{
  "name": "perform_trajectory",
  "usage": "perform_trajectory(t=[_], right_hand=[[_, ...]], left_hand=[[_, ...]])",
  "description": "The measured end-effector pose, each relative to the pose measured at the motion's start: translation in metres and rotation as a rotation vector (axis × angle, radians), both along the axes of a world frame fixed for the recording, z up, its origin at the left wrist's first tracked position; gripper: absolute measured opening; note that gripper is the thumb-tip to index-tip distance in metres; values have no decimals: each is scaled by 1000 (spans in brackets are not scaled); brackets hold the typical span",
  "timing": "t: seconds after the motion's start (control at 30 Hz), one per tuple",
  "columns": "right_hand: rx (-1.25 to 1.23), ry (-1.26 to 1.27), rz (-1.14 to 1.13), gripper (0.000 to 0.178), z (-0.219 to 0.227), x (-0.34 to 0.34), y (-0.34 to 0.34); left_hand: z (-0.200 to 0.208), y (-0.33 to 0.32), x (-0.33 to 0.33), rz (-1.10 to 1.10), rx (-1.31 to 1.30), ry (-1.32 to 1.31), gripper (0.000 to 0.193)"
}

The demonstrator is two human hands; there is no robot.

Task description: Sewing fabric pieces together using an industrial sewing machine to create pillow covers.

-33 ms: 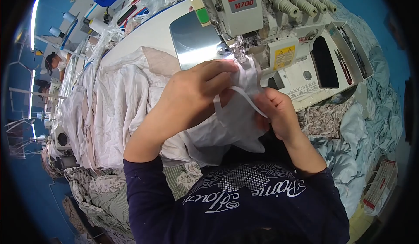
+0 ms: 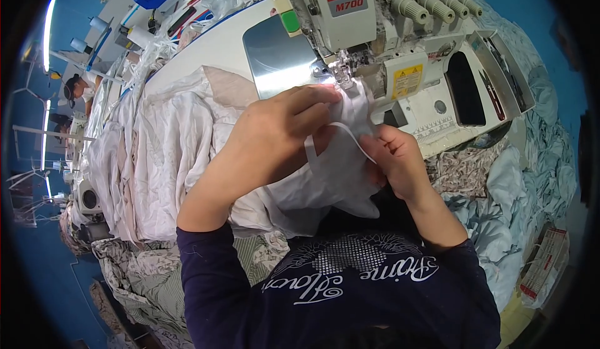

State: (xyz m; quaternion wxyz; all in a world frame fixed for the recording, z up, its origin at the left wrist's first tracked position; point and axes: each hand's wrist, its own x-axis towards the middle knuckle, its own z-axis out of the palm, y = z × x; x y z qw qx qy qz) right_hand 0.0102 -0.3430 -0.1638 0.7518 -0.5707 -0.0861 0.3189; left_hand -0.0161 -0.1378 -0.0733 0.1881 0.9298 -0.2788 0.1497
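Observation:
A piece of thin white fabric (image 2: 340, 174) runs up to the presser foot (image 2: 342, 77) of a white overlock sewing machine (image 2: 350, 33). My left hand (image 2: 290, 118) is closed on this fabric, its fingertips just in front of the foot. Lower and to the right, my right hand (image 2: 400, 161) pinches a narrow white strip (image 2: 354, 135) together with the fabric edge. The strip curves between both hands, and part of it hangs below my left fingers. Some of my fingertips are hidden behind cloth.
White garments (image 2: 169, 155) are heaped on the table to the left. A black phone (image 2: 465, 89) and a tool tray (image 2: 503, 74) lie right of the machine. Pale green cloth (image 2: 519, 186) is piled at far right. A person (image 2: 81, 89) sits at far left.
The narrow white strip between my hands has shifted slightly and turned more edge-on near my right fingers. Both hands stay almost where they were.

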Motion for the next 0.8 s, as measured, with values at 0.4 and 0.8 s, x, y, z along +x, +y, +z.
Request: perform_trajectory(t=[0.4,0.8], right_hand=[[40,-47,-68,13,-3,-1,0],[31,-119,-68,14,12,9,9]], left_hand=[[3,7,0,-14,-55,81,31],[-7,33,34,107,-50,54,16]])
